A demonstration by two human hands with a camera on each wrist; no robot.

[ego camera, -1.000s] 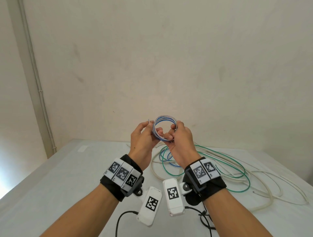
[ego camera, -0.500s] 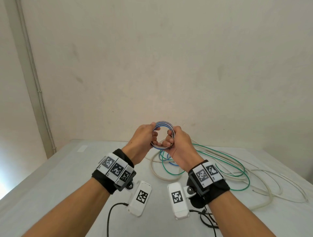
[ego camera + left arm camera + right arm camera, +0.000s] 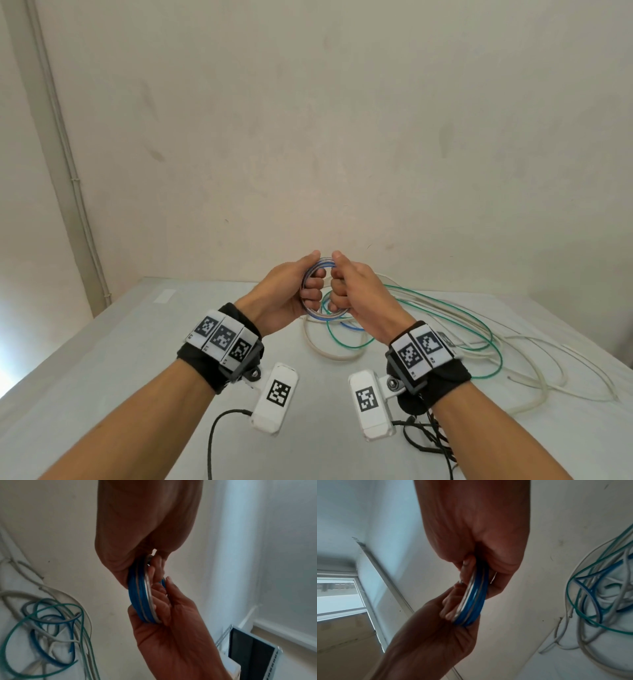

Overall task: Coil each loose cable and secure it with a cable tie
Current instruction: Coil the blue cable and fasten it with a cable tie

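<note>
Above the surface [image 3: 102, 342], our left hand [image 3: 281, 298] and right hand [image 3: 359, 298] grip the blue coil [image 3: 320, 313]; loose cables [image 3: 428, 329] lie behind.

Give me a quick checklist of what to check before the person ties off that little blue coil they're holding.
1. Coil off the table: ok. The blue and white coil is held up in the air above the table.
2. Left hand grip: ok, fingers curled through the ring.
3. Right hand grip: ok, fingers curled round the opposite side.
4. Loops bundled neatly: ok. In the left wrist view the turns lie side by side.
5. Cable tie ready: cannot tell. None is clearly visible in either hand or on the table.
6. Other cables done: not ok. The green cable and white cables lie loose and tangled.
</note>
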